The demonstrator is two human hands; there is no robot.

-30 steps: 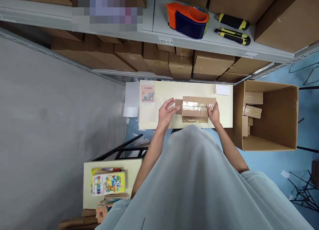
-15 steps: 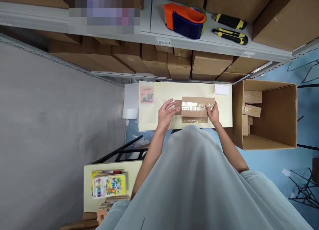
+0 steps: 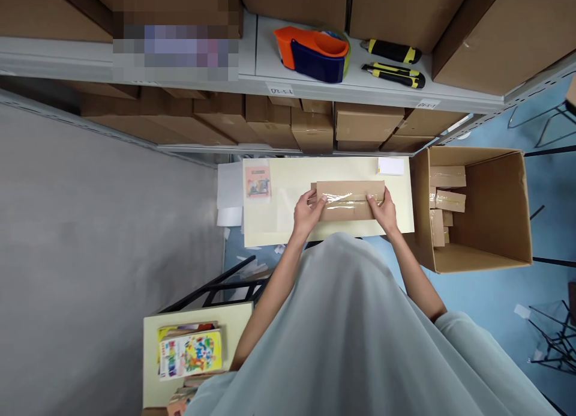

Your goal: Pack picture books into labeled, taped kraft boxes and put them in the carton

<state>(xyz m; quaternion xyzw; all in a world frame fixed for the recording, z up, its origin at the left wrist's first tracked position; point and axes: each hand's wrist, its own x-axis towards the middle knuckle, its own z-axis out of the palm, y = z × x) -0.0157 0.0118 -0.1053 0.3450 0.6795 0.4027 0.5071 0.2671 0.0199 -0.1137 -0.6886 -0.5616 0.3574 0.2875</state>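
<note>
Since my once-spread left fingers (image 3: pixel 321 204) closed in, they and my right fingers (image 3: pixel 373 204) pinch the cardboard box (image 3: pixel 348 211), steadying both ends.

Brown box (image 3: pixel 351 212), pale yellow tabletop (image 3: pixel 279 224), bright blue floor (image 3: pixel 477 302)
Shiny, yellowish tape (image 3: pixel 344 204) makes stripes on the box. The tape cutter (image 3: pixel 317 62) is orange and dark blue, and the knives (image 3: pixel 393 51) are black and yellow. The shelf (image 3: pixel 355 95) and wall (image 3: pixel 90 254) are grey. The clothes (image 3: pixel 360 344) are pale grey-blue. The book (image 3: pixel 191 354) is yellow and white with red, blue and green pictures.
</note>
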